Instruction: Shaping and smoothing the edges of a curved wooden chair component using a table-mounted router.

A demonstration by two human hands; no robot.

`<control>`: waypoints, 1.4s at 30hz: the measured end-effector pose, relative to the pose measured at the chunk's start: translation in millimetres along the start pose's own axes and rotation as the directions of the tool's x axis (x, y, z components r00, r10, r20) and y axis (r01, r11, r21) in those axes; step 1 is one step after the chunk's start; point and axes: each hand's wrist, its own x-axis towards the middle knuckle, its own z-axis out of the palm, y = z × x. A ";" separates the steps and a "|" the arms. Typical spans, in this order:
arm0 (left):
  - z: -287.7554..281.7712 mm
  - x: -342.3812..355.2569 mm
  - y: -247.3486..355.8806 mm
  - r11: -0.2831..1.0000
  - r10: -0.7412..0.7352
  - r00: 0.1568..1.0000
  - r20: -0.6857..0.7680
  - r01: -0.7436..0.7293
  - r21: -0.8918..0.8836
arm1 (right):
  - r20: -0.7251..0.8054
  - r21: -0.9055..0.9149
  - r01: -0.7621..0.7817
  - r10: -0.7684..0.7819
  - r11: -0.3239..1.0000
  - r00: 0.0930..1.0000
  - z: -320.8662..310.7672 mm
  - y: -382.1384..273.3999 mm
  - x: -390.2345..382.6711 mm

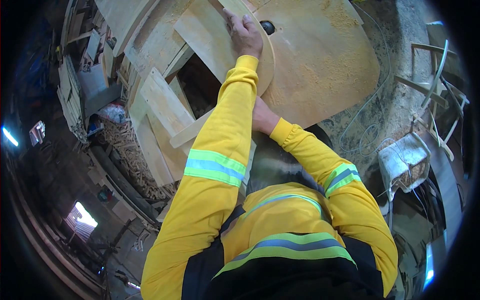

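Note:
A curved, flat piece of pale wood [269, 60] lies on the sawdust-strewn plywood tabletop [320, 75]. My left hand [245, 37] is on its upper part, thumb on top and fingers bent over the inner edge. Lower down, my right hand [264, 116] is against the wood's lower part, its fingers hidden behind my left sleeve. A round black part [268, 27] sits in a hole in the tabletop, just right of the wood and my left hand. Beneath my left forearm a wooden strip [192, 131] sticks out; whether it belongs to the curved piece I cannot tell.
Left of my arm, loose boards [165, 102] lie around a dark opening [197, 82]. Wood offcuts [125, 150] are heaped farther left. On the right, a thin cable [367, 142] loops beside the tabletop, near a white container [405, 160] and several curved wooden strips [425, 90].

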 end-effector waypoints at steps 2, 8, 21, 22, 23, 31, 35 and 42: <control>0.7 0.9 -0.5 1.000 -0.023 1.000 0.007 0.023 -0.018 | 0.012 -0.018 0.000 0.000 1.000 1.000 -0.7 0.1 0.6; 2.6 3.3 -1.1 1.000 -0.023 1.000 -0.004 0.023 -0.020 | 0.023 -0.003 0.016 -0.016 1.000 1.000 1.2 3.5 1.6; 1.4 10.7 -5.1 1.000 -0.015 1.000 -0.017 0.015 0.020 | 0.061 0.076 -0.068 0.063 0.995 0.996 -1.3 4.5 6.2; 1.4 11.9 -6.3 1.000 -0.004 1.000 -0.025 0.005 0.029 | 0.062 0.057 -0.060 0.056 0.997 0.997 -1.9 4.4 6.8; 1.4 12.4 -6.0 0.999 0.006 1.000 -0.030 -0.005 0.038 | 0.062 0.058 -0.062 0.058 0.996 0.996 -2.9 4.0 8.1; 1.0 17.7 -11.6 0.999 0.032 0.999 -0.027 -0.032 0.011 | 0.057 0.071 -0.061 0.057 0.996 0.997 -3.1 3.4 14.3; 1.2 17.2 -5.4 1.000 -0.008 1.000 -0.009 0.007 -0.009 | 0.075 0.077 -0.076 0.070 0.994 0.995 1.2 9.5 11.8; 0.6 21.0 -7.3 1.000 -0.015 1.000 -0.011 0.015 0.013 | 0.103 0.274 -0.185 0.162 0.944 0.981 2.5 8.4 14.4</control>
